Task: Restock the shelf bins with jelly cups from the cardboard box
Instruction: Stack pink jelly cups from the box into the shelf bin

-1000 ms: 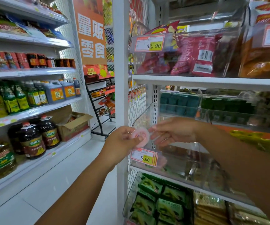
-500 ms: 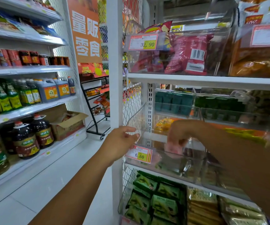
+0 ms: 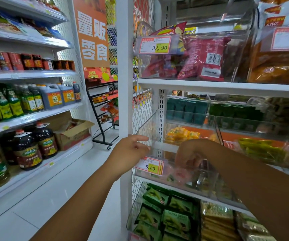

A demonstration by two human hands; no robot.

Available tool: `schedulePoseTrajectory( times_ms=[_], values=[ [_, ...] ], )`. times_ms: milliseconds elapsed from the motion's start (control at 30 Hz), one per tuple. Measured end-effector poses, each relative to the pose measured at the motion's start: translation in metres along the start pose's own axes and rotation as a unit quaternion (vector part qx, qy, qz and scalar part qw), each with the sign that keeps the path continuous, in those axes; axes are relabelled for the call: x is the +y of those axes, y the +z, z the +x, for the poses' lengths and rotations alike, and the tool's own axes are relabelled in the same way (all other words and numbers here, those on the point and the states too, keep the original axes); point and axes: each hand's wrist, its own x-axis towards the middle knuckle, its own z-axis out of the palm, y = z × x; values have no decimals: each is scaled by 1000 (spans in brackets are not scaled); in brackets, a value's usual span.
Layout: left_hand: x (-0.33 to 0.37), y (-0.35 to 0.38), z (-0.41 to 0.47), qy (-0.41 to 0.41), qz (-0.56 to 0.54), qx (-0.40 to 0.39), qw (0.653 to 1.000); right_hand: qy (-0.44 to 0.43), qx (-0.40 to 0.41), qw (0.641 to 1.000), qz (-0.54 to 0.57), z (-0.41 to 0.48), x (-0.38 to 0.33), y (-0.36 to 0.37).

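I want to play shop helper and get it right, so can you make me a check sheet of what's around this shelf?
Surface: white shelf tiers carry clear bins of snacks.
Job's things: pink jelly cups lie in the clear bin behind the 6.60 price tag.
Clutter: open cardboard box on the low shelf across the aisle.
Grippers: left hand at the bin's front corner, fingers relaxed; right hand inside the bin, fingers curled, grip unclear.
Cables: nothing seen.
Surroundings: oil bottles on the left, orange sign above.
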Motion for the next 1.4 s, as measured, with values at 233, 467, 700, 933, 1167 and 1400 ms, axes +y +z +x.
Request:
schedulePoseTrajectory(
  times_ms=[233, 467, 700, 933, 1167, 1400],
  values=[
    [32, 28, 13, 14, -139, 27, 990, -180, 12, 949, 260, -51, -7, -23],
    [65, 81, 34, -74, -343, -40, 936, -209, -93, 881, 414, -71, 2, -20],
    [38, 59, 38, 96, 144, -93, 981, -139, 11, 962, 236, -54, 27, -49],
    [-27, 30, 23, 192, 463, -98, 860, 16, -73, 982, -176, -20, 11, -35],
    [-33, 32, 25, 200, 453, -86, 865, 71, -55, 954, -286, 13, 21, -10],
    [-36, 34, 24, 201, 456, -79, 863, 39, -87, 949, -301, 10, 24, -8]
  ],
)
